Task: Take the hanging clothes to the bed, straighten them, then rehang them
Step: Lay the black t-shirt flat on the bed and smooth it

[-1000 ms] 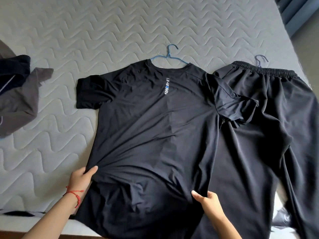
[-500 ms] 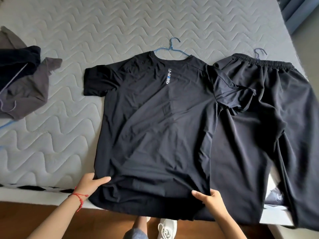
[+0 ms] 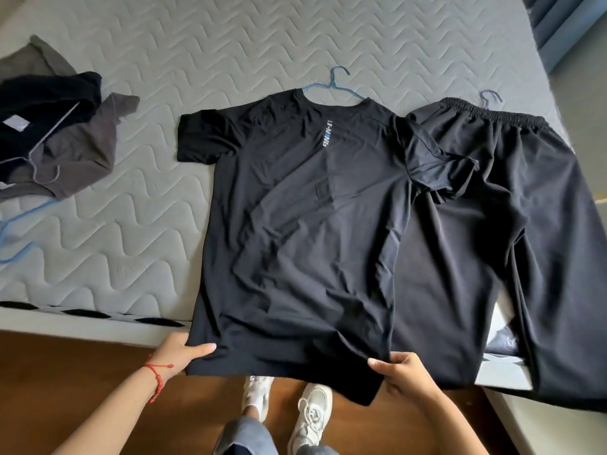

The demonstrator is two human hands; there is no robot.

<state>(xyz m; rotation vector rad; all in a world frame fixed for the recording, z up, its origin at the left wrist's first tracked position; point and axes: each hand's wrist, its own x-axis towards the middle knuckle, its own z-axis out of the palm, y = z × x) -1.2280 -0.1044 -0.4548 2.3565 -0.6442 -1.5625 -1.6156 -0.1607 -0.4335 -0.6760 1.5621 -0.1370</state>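
the black t-shirt point(image 3: 302, 224) lies flat on the bed point(image 3: 230, 37), long axis running straight away from the person, collar at the far end and hem at the near end, hanging past the bed edge. a blue hanger point(image 3: 333, 85) sticks out of the collar, hook pointing away. the left hand point(image 3: 179, 353) pinches the hem's left corner, thumb on top of the cloth; the right hand point(image 3: 405, 372) pinches the right corner the same way. the shirt stretches from between both hands outward. just right of the right hand lie black trousers point(image 3: 492, 241), waistband far, under the shirt's right sleeve. far left of the left hand sits a grey and black garment point(image 3: 75, 149).
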